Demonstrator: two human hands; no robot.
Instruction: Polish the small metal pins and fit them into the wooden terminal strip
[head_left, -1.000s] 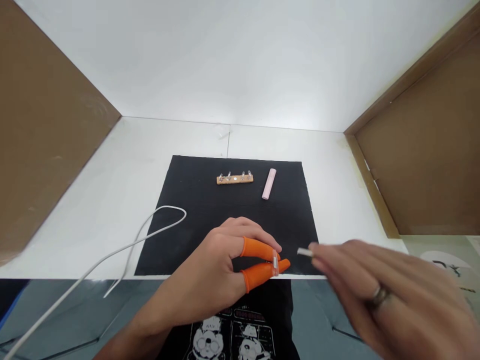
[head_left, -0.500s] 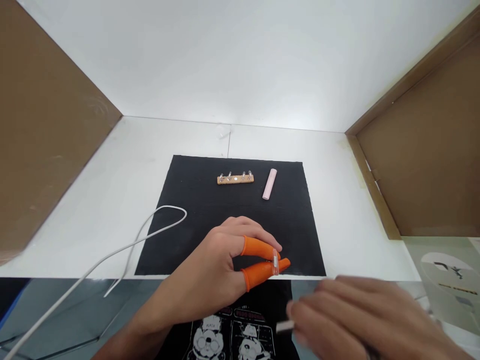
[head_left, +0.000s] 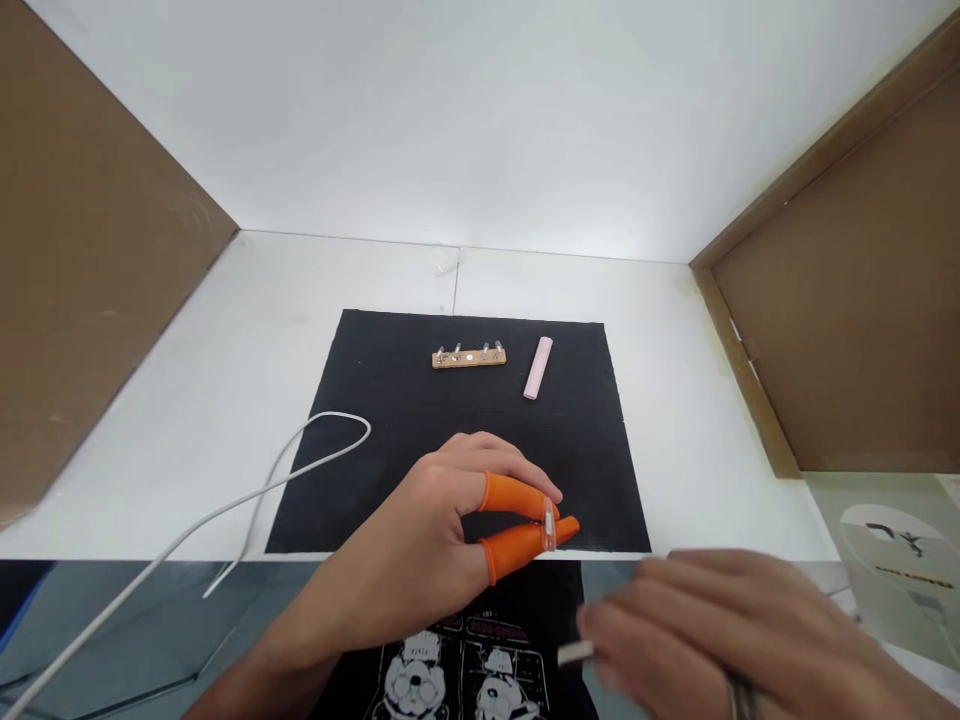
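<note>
My left hand hovers over the front edge of the black mat, orange finger cots on its thumb and index finger. Between those two fingertips it pinches a small clear plastic piece with a white strip in it. My right hand, smeared by motion, is closed in front of the table edge at lower right. From its fingertips sticks out a short pale flat piece; the rest of that piece is hidden. The two hands are apart.
Farther back on the mat lie a narrow wooden strip with several small clear upright parts and a pink bar. A white cable loops over the left side. Brown panels stand at both sides of the white table.
My right hand has turned slightly, and a ring on it shows more. The left hand keeps its pinch on the clear piece. The view has shifted a little.
</note>
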